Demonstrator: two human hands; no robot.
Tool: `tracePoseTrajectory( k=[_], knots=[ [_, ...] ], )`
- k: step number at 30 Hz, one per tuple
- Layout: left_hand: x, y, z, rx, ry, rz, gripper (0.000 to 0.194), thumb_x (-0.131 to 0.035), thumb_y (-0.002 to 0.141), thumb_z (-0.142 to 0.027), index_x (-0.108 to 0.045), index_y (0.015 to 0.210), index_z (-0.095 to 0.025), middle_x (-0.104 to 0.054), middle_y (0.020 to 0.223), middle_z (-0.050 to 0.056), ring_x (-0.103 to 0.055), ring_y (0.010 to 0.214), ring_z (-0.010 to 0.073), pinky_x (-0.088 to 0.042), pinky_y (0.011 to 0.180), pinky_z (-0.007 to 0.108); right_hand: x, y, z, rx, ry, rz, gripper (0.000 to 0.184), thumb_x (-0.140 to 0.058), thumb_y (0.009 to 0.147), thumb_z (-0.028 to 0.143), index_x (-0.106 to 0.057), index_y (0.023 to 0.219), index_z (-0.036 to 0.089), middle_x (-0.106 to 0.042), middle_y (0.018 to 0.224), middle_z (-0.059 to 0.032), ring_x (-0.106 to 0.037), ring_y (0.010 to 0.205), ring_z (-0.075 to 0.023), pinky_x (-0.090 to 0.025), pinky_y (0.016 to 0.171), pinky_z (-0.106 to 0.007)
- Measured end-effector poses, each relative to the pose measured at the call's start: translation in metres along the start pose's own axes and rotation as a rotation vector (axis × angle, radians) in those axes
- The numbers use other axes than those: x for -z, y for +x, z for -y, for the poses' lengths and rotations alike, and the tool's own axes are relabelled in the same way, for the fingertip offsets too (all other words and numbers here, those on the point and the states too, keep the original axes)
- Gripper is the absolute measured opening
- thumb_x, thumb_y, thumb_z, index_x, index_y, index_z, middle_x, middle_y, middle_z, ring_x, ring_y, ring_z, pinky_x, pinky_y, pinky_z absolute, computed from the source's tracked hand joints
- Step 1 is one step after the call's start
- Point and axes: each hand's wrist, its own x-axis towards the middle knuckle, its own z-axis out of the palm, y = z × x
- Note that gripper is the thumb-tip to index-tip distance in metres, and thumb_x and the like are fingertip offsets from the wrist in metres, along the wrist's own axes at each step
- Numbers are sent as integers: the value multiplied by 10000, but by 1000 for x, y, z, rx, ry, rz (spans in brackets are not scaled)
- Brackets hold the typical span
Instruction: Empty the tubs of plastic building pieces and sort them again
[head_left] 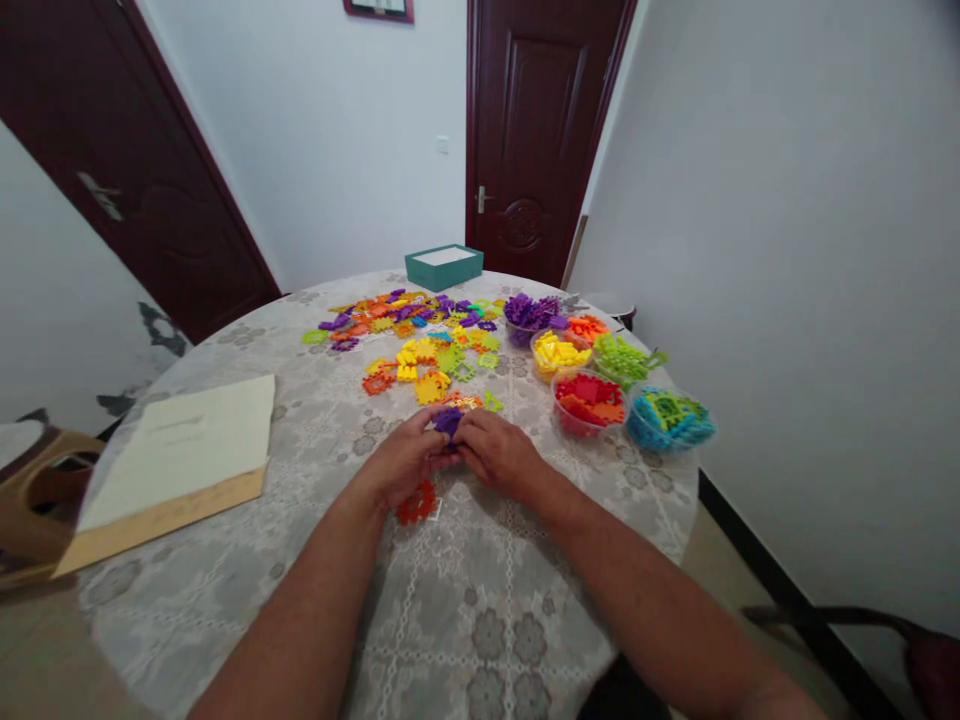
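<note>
Both my hands meet over the middle of the table around purple plastic building pieces (pixel 448 421). My left hand (pixel 405 455) is closed on them from the left, and my right hand (pixel 501 452) pinches them from the right. Fingers cover part of the purple pieces, so I cannot tell how many there are. An orange-red toothed piece (pixel 416 503) lies on the table just below my left hand. Beyond my fingertips lie orange pieces (pixel 461 402) and a small green piece (pixel 492 401).
Loose colored pieces (pixel 431 386) spread across the table's far middle. Clear tubs stand at right, including a red-filled tub (pixel 577 429) and a blue-green one (pixel 670 444). A green box (pixel 444 272) sits at the far edge. Paper (pixel 187 440) lies at left on the patterned tablecloth (pixel 300 560).
</note>
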Motion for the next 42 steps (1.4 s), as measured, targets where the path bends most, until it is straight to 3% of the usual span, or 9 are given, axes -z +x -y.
tracePoseTrajectory(
  k=[4, 7, 12, 15, 19, 24, 29, 39, 42],
  knots=[
    [0, 1, 1, -21, 19, -11, 526, -730, 763, -89, -674, 1272, -209, -694, 1318, 124, -729, 1081, 228, -653, 863, 337, -3, 1, -1, -23, 179, -145, 157, -577, 987, 170, -659, 1106, 233, -648, 1184, -78, -625, 1112, -208, -530, 991, -358],
    [1, 0, -2, -32, 27, 20, 545, -734, 777, -97, -665, 1304, -215, -671, 1365, 128, -714, 1149, 258, -649, 908, 377, -2, 2, 3, -238, 279, -294, 298, -641, 947, 216, -646, 1244, 222, -651, 1229, -90, -656, 1051, -207, -554, 945, -368],
    [2, -5, -3, -40, 87, 203, 632, -762, 850, -200, -584, 1451, -279, -582, 1528, 131, -688, 1235, 305, -635, 959, 440, 0, 7, 7, -516, 553, -231, 343, -696, 886, 261, -689, 1228, 232, -752, 1079, -28, -702, 941, -191, -563, 864, -344],
    [-1, -7, -3, -29, 124, 209, 695, -767, 872, -245, -521, 1517, -325, -599, 1516, 126, -733, 1154, 279, -624, 980, 457, 2, 10, 6, -593, 757, -220, 323, -679, 873, 249, -688, 1196, 231, -766, 1039, -18, -711, 919, -183, -569, 803, -314],
    [-5, -11, -7, -40, 146, 181, 708, -802, 836, -247, -556, 1495, -322, -633, 1476, 133, -752, 1106, 271, -634, 943, 445, 11, 10, 5, -583, 779, -183, 344, -707, 837, 229, -687, 1180, 222, -767, 1016, -18, -703, 881, -180, -563, 791, -312],
    [-5, -13, -12, -51, 174, 189, 645, -829, 828, -295, -614, 1435, -261, -708, 1353, 151, -754, 1098, 286, -631, 911, 429, 25, 9, 5, -496, 846, -97, 284, -668, 888, 269, -673, 1166, 213, -770, 1070, -36, -716, 960, -187, -560, 876, -336],
    [0, -9, -11, -83, 239, 179, 546, -826, 841, -384, -668, 1341, -231, -775, 1178, 122, -777, 944, 243, -621, 870, 394, 33, 11, 3, -520, 733, -128, 273, -664, 876, 267, -667, 1140, 198, -756, 1032, -36, -704, 903, -175, -554, 853, -331],
    [6, -4, -11, -69, 220, 13, 429, -809, 833, -378, -711, 1204, -186, -785, 1106, 126, -773, 874, 234, -631, 762, 354, 6, 33, 3, -668, 758, -220, 237, -647, 833, 299, -674, 1041, 187, -701, 823, 9, -641, 730, -145, -509, 684, -265],
    [6, -2, -13, -77, 187, -46, 401, -805, 843, -393, -708, 1162, -170, -788, 1046, 133, -771, 856, 228, -631, 745, 345, 17, 38, 7, -625, 735, -224, 233, -651, 831, 299, -672, 1034, 187, -700, 827, 5, -637, 729, -144, -507, 683, -266]
  ],
)
